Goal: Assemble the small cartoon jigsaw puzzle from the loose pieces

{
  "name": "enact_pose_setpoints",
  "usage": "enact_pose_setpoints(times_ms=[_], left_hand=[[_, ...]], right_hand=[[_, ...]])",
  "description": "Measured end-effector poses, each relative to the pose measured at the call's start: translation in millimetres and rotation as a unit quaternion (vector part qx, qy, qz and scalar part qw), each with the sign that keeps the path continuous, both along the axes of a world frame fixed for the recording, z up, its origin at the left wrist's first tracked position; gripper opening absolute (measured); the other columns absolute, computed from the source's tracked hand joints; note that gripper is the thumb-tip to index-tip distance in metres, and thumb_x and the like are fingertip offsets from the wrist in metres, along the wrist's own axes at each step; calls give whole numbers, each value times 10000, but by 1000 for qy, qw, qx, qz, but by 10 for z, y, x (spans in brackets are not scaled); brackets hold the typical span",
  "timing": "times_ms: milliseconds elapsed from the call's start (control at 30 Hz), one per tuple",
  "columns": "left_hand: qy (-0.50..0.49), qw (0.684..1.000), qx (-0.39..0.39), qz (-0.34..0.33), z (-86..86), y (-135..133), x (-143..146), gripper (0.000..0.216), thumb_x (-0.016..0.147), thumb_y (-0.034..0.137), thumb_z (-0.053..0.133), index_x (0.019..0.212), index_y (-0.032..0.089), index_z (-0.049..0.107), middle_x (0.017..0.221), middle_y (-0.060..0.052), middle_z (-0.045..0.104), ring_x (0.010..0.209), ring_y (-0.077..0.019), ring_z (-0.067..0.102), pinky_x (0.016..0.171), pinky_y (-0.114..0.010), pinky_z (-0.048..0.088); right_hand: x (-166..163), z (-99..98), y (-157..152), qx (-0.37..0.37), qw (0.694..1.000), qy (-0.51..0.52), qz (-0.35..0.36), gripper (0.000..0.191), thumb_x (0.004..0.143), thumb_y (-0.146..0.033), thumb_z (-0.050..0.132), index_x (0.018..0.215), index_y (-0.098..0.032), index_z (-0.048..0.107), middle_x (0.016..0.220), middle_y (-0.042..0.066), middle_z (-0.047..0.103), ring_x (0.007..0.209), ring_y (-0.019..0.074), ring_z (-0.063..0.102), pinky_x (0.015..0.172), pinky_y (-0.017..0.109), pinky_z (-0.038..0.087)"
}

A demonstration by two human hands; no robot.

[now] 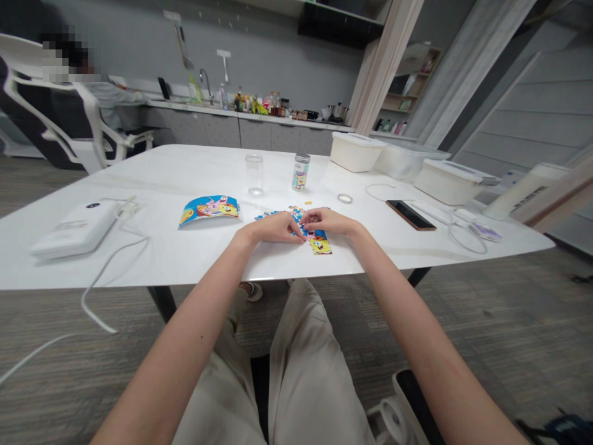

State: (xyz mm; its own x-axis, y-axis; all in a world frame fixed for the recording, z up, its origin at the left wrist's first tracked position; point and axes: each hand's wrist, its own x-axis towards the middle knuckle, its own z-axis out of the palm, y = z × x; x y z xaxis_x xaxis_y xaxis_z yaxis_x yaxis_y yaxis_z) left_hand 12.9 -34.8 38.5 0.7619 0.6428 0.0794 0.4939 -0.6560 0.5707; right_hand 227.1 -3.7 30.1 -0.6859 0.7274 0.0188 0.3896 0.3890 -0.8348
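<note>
As far as visible past the hands, the jigsaw section [320, 246] lies flat on the white counter [213, 254], near its front edge; yellow cartoon face at the near end, blue and pink behind. Loose pieces [296, 212] are heaped just beyond, some poking out past the left knuckles, one tan piece [308, 203] a bit apart.

Left hand [279, 227]: palm down at the section's left side, fingers bent, tips close to it. Right hand [328, 220]: over the section's far part, fingers curled, thumb and index slightly apart. Fingertips are too small to read; can't tell if either has hold of a piece.

Left of the hands: curved picture card [210, 210], same cartoon style. Behind: clear jar [254, 176], printed can [301, 173], small ring [344, 198]. Right: dark phone [411, 215], white cables, lidded bins [354, 152] at the back right. Far left: white device [76, 232], cable hanging off the edge.

Beyond the counter: person in a white-framed chair [69, 111] at left, kitchen units [269, 130] with bottles along the wall.
</note>
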Motion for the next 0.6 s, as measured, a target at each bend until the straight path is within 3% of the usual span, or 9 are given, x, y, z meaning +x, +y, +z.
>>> enact_pose_setpoints(times_ms=[167,267,367,600], left_hand=[[-10,1000,20,6,71,-38,-4,279,753,364,663,927,189,792,597,17,655,549,-89,465,569,-225,328],[-36,996,57,64,115,-40,-46,317,769,362,635,968,160,776,522,36,553,510,-83,412,551,-228,316],[-10,988,94,118,115,-25,-107,327,751,283,594,998,142,756,591,11,597,567,-111,493,607,-233,384],[78,988,99,91,89,-46,-130,354,757,331,592,1046,181,733,791,-26,680,698,-154,596,729,-255,446]], right_hand=[[0,-11,4,-2,1000,2,4,264,722,-305,738,920,-142,677,754,5,662,701,129,586,674,258,466],[3,-6,0,-12,1000,23,1,259,778,-360,698,922,-146,680,844,31,680,760,137,588,700,260,462],[13,-4,13,-36,998,43,-9,287,788,-385,695,942,-143,680,852,34,671,752,130,576,706,261,461],[28,-24,44,-57,996,64,-20,297,761,-377,723,946,-148,682,837,24,665,715,120,563,700,263,457]])
